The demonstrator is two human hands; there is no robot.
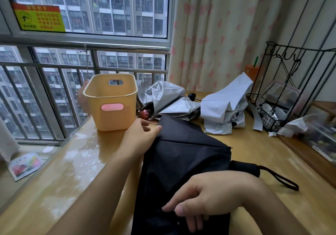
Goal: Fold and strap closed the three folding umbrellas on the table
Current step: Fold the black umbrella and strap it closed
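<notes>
A black folding umbrella [183, 154] lies loose and unstrapped across the near part of the wooden table [254, 149], its handle and wrist loop [280, 178] pointing right. My left hand [143, 134] pinches the far edge of its black canopy. My right hand [205, 196] pinches the fabric at the near end. Behind it a silver umbrella [169, 98] lies rumpled with a black knob at its right. A pale grey umbrella [225, 107] lies crumpled to the right of that one.
A yellow plastic basket [111, 102] stands at the back left of the table by the window railing [81, 45]. A black wire rack [285, 96] with clutter fills the back right. A small red object [144, 114] lies beside the basket.
</notes>
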